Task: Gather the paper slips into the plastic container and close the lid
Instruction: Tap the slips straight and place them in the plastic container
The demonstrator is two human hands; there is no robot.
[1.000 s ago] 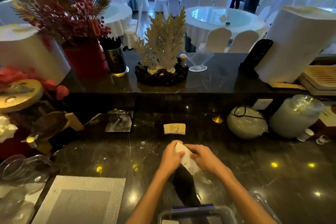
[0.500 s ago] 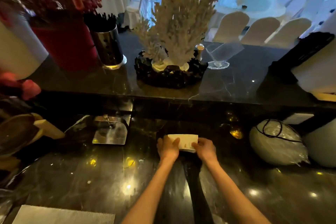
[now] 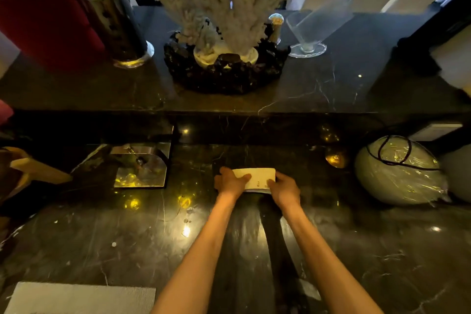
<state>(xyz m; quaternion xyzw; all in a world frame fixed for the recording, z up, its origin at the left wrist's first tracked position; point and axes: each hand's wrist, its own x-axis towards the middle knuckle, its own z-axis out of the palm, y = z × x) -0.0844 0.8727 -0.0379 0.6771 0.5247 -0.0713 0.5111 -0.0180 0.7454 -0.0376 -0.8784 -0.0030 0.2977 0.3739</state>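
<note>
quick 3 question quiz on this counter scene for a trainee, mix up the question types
1. True or false: both hands are on the stack of paper slips.
2. Multiple choice: where is the plastic container right now? A) under the left hand B) beside the coral ornament C) not in view
3. Fill in: the slips rest on the lower dark marble ____, in front of the raised ledge.

Key:
1. True; the left hand and right hand each grip one end.
2. C
3. counter
</note>
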